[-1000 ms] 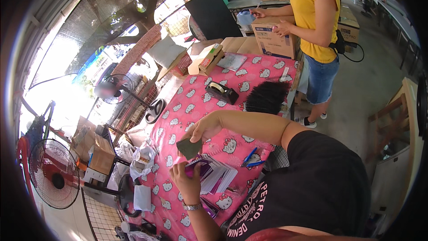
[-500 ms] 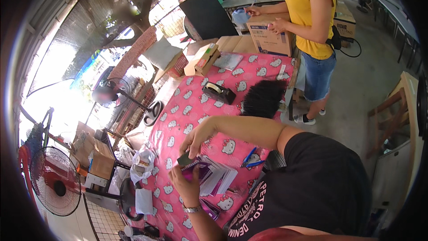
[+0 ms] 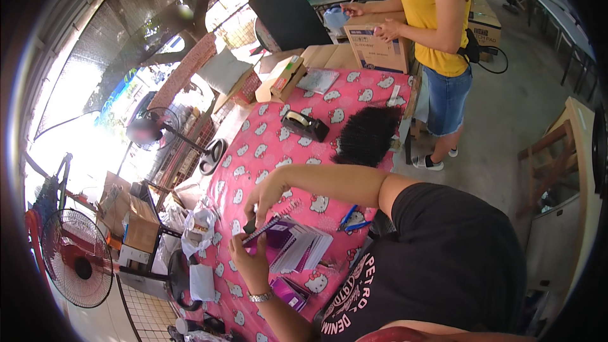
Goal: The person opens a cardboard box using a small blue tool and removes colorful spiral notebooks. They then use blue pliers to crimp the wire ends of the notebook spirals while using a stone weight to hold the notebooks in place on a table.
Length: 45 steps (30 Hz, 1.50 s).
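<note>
A purple-covered notebook (image 3: 275,235) with fanned white pages lies on the pink patterned table cover. My left hand (image 3: 248,258), a metal-band watch on its wrist, grips the near left edge, thumb on the cover. At the top left corner my right hand (image 3: 266,195) is bent down with its fingers closed on a small dark piece (image 3: 249,225), partly hidden and too small to name. A black spiral coil (image 3: 288,206) sticks out along the notebook's upper edge, just right of my right hand. More purple notebooks (image 3: 291,292) lie beside my left wrist.
Blue-handled pliers (image 3: 354,218) lie right of the notebook. Farther back are a tape dispenser (image 3: 305,125), a heap of black coils (image 3: 367,134) and an opened carton (image 3: 282,79). A person in a yellow top (image 3: 437,19) stands by a box (image 3: 379,47). A fan (image 3: 79,259) stands left.
My right hand has shifted slightly left and down; the dark piece shows less. The coil is now visible at the notebook's upper edge. My left hand still grips the notebook.
</note>
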{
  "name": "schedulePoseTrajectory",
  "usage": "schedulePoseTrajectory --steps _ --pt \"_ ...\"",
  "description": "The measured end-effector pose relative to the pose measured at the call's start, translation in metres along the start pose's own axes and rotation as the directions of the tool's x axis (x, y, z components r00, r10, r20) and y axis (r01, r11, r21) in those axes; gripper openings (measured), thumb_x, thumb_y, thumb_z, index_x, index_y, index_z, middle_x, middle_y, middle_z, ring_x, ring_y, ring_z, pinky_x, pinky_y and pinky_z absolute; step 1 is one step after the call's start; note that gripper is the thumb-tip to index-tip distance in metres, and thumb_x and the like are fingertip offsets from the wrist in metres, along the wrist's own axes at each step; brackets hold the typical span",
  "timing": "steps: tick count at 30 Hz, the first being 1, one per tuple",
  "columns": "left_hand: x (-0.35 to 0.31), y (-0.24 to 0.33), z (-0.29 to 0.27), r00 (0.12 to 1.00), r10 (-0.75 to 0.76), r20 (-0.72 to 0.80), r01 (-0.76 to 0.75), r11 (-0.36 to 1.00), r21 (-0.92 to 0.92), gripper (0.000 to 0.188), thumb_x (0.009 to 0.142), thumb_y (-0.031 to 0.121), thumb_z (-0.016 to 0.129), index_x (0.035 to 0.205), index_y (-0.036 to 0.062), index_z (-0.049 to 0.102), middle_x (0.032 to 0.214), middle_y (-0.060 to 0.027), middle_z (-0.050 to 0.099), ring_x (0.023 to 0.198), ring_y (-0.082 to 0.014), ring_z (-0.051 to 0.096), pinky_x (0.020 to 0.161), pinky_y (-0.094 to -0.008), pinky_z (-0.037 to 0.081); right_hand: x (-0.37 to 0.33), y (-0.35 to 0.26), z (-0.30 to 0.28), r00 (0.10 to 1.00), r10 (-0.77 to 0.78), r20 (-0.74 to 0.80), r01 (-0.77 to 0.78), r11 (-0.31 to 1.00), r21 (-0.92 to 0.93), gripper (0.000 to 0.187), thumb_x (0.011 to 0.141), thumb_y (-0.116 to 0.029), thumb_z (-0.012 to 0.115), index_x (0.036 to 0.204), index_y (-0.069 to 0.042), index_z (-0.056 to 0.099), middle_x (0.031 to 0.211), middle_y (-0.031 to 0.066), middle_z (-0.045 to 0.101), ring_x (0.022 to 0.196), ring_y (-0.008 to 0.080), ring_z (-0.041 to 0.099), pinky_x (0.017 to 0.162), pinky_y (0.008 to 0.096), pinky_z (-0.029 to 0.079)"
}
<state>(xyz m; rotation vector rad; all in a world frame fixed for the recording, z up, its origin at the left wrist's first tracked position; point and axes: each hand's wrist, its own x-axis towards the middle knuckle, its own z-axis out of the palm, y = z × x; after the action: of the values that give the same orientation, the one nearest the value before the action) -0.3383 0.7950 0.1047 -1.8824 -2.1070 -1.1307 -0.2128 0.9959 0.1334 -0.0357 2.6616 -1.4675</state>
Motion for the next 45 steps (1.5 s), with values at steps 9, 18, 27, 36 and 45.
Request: schedulePoseTrajectory --steps 9,18,27,36,45 --pt "-0.004 -0.031 0.004 0.998 -0.070 -0.003 0.069 0.992 -0.103 0.042 0.076 0.015 0.079 0.108 0.0008 0.057 0.096 -0.0150 0.060 0.091 -0.0316 0.060 0.080 -0.0402 0.047 0.017 0.008 0.009 0.985 -0.155 -0.081 0.175 0.844 0.507 0.044 0.083 -0.031 0.070 0.120 -0.007 0.063 0.112 0.0044 0.060 0.103 0.0143 0.056 0.087 0.0315 0.047" --pt "-0.002 -0.006 0.012 0.950 -0.307 -0.064 0.235 0.832 -0.503 0.015 0.090 0.010 0.067 0.096 0.0009 0.056 0.078 -0.0044 0.058 0.060 -0.0080 0.056 0.049 -0.0249 0.044 0.008 0.218 0.043 0.587 0.277 -0.760 -0.522 0.848 -0.093 0.060 0.074 -0.054 0.071 0.113 -0.009 0.063 0.102 0.0123 0.064 0.097 0.0263 0.062 0.078 0.0387 0.050" --pt "-0.022 -0.021 0.015 0.920 -0.323 -0.223 0.172 0.843 -0.510 0.020 0.095 0.016 0.061 0.104 -0.0022 0.058 0.082 -0.0069 0.064 0.055 -0.0137 0.065 0.046 -0.0239 0.049 -0.083 0.188 0.233 0.686 0.146 -0.713 -0.605 0.659 -0.447 0.070 0.084 -0.046 0.064 0.140 -0.009 0.043 0.148 0.0124 0.037 0.137 0.0369 0.031 0.111 0.0525 0.025" --pt "-0.033 -0.020 0.017 0.918 -0.354 -0.177 0.229 0.840 -0.493 0.019 0.096 0.009 0.057 0.111 -0.0017 0.056 0.089 -0.0075 0.062 0.068 -0.0131 0.067 0.052 -0.0236 0.055 -0.097 0.123 0.194 0.388 -0.088 -0.917 -0.298 0.930 -0.215 0.044 0.085 -0.018 0.065 0.125 -0.003 0.055 0.115 0.0134 0.057 0.107 0.0301 0.053 0.095 0.0446 0.039" --pt "-0.035 -0.015 0.020 0.905 -0.341 -0.255 0.163 0.831 -0.532 0.015 0.092 0.003 0.062 0.106 -0.0022 0.060 0.082 -0.0063 0.066 0.067 -0.0113 0.067 0.057 -0.0247 0.053 -0.024 -0.016 0.140 0.511 -0.450 -0.732 0.076 0.872 -0.483 0.050 0.075 -0.021 0.075 0.121 -0.007 0.060 0.113 0.0075 0.059 0.107 0.0276 0.053 0.095 0.0427 0.039"
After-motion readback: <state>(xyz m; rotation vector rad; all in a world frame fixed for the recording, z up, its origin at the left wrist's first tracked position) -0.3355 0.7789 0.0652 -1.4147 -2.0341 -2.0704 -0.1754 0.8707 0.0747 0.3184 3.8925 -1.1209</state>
